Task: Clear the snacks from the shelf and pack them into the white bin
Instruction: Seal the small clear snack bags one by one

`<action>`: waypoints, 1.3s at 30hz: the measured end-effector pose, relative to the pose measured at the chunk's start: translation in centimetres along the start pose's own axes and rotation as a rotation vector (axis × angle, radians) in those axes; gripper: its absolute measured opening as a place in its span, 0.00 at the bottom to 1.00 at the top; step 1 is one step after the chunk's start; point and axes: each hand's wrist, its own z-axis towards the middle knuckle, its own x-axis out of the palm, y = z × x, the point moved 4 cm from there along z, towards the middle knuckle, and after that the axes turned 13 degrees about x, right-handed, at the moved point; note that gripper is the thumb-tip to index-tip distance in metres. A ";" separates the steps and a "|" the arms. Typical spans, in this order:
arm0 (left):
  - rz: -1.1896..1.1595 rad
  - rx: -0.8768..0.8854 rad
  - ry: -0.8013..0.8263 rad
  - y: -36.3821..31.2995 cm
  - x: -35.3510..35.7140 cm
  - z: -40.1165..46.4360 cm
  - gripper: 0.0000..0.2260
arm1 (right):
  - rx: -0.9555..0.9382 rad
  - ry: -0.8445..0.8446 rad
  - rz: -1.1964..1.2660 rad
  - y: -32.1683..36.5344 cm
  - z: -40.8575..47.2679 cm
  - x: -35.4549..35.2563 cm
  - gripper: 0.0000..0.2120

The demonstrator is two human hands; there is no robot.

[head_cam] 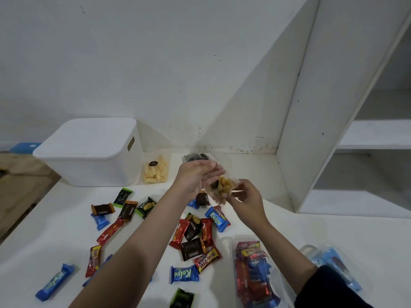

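Between both hands' grip (pixel 219 185), snack pouch (pixel 220 188).

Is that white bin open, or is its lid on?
Shut: a white lid covers the whole top of the white bin, so nothing inside shows.

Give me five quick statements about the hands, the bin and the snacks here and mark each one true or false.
1. Both hands hold a clear snack packet above the surface. True: the left hand and the right hand each grip it.
2. The white bin stands open with snacks inside. False: its lid is on, and nothing of its inside shows.
3. A clear pack of pale yellow sticks lies just right of the bin. True.
4. The loose wrapped bars are stacked in one neat pile. False: they lie scattered across the white surface.
5. The shelf unit on the right is full of snacks. False: no snacks show on its visible shelves.
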 end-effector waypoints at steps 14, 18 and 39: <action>0.530 -0.213 0.092 13.6 -1.5 6.7 0.19 | 0.501 -0.074 0.174 -8.2 8.4 -2.2 0.15; 0.690 -0.203 0.087 17.2 -0.1 10.4 0.17 | 0.507 -0.199 -0.013 -9.4 10.7 -2.9 0.08; 1.323 0.272 -0.143 17.6 -11.3 24.1 0.26 | 0.754 -0.062 -0.223 -8.0 27.0 10.2 0.25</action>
